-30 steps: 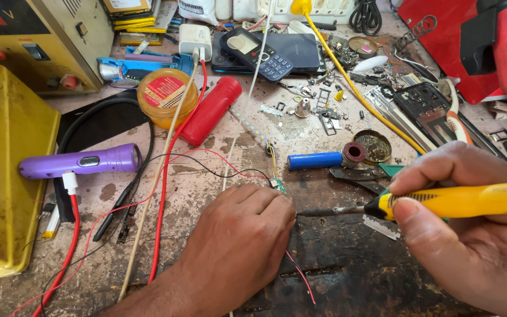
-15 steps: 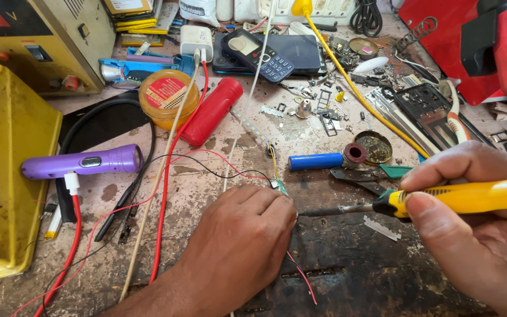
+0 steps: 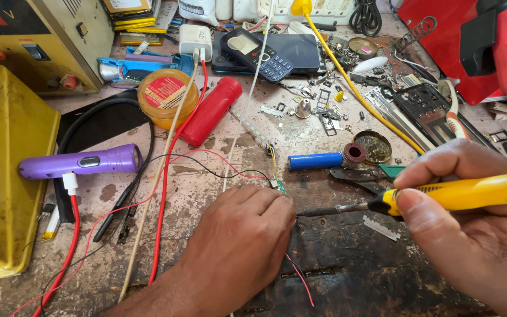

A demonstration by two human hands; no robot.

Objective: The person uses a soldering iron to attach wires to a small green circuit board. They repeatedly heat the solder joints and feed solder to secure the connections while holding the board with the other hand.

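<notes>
Cluttered workbench (image 3: pixel 335 276): right hand (image 3: pixel 476 235) grips yellow soldering iron (image 3: pixel 441 196); left hand (image 3: pixel 239 240) seemingly pinches small green board (image 3: pixel 279 186).

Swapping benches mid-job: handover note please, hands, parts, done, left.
Left hand: pressed flat on the bench, fingertips pinning a small green board with thin red and black wires running off it.
Right hand: grip closed on the yellow soldering iron, tip level and close to the left fingertips.
Nearby: blue battery, red tube, purple torch, flux tin.
Done: board held, iron brought in.
Left: cannot tell whether the joint is made; contact point is hidden.
</notes>
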